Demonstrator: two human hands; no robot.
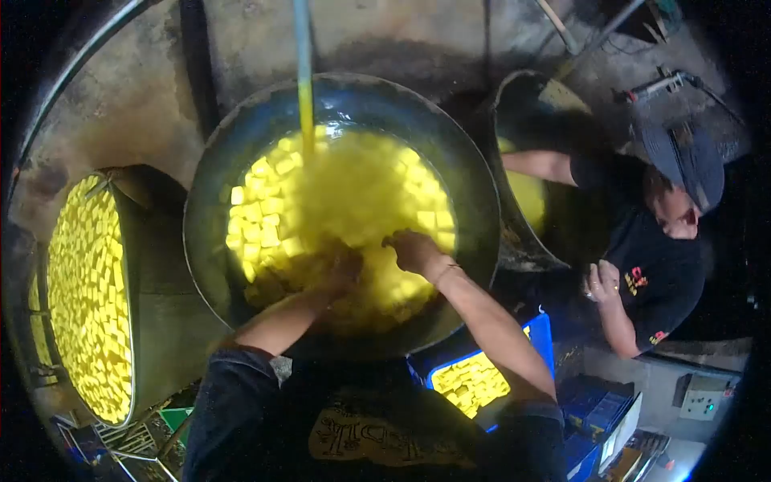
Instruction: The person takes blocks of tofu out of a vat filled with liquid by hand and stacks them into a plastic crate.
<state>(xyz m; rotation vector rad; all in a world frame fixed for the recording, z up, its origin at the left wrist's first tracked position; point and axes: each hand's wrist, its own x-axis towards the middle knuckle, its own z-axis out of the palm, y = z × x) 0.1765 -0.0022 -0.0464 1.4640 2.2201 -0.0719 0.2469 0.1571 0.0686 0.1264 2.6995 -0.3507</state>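
A large dark wok [217,233] holds many yellow cubes [261,221] that look like tofu, lying in yellowish liquid. My left hand [341,265] is low over the near middle of the wok, its fingers smeared by motion and dim against the cubes. To its right my right hand [416,251] hovers above the cubes, fingers apart and bent toward the centre, with nothing visible in them. Just beyond both hands, a round blurred yellow patch [349,185] covers the middle of the wok. A blue-and-yellow pole or pipe [305,88] reaches down into the far side.
At left stands a big tilted-looking vat [128,321] full of yellow cubes. A blue crate [542,341] with more yellow pieces sits at lower right. On the right, a person in a dark shirt [654,261] reaches one arm into another wok [502,120].
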